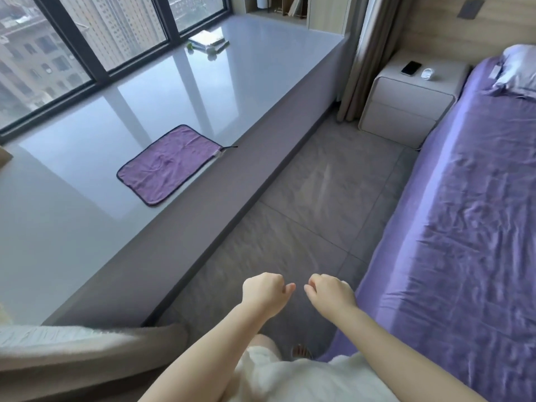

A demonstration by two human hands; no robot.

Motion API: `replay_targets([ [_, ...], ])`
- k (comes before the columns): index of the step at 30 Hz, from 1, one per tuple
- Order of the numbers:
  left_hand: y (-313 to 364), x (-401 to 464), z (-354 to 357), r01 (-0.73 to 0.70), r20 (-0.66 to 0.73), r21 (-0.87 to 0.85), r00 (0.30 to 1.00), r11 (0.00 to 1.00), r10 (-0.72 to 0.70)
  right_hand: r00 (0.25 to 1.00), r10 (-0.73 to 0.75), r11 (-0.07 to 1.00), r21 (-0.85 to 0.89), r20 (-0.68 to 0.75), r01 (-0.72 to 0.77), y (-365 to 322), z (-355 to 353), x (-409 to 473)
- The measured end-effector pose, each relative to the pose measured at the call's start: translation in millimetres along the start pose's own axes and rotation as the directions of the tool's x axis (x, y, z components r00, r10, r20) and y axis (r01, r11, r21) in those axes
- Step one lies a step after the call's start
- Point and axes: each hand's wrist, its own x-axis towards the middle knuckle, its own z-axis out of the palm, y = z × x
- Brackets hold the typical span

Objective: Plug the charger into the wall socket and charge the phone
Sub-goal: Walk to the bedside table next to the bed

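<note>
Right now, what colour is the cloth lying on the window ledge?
Purple with a dark edge trim: the cloth shows clearly in the head view, flat on the glossy ledge.

head-worn view, looking forward and down

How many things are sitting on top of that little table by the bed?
2. A dark phone lies toward the left of the nightstand top, and a small clear-white thing, maybe the charger, sits just right of it.
</note>
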Motion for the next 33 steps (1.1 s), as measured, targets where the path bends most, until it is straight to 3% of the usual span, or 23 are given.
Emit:
replay_targets([
  [8, -11, 97, -50, -0.126, 0.070, 0.081, 0.990, 0.989, 0.121, 0.990, 0.142, 0.989, 0.047, -0.021, -0.141, -13, -31, 74],
  [19, -40, 215, -117, -0.325, 0.157, 0.150, 0.940, 0.934, 0.302, 0.918, 0.391, 0.904, 0.213, -0.067, -0.369, -35, -73, 161],
  [24, -30, 248, -124, -0.417, 0.195, 0.149, 0.901, 0.896, 0.387, 0.882, 0.467, 0.852, 0.300, -0.060, -0.430, -26, -84, 182],
  [33, 31, 338, -148, -0.428, 0.229, 0.146, 0.892, 0.892, 0.391, 0.865, 0.501, 0.817, 0.348, -0.034, -0.460, 36, -119, 250],
])
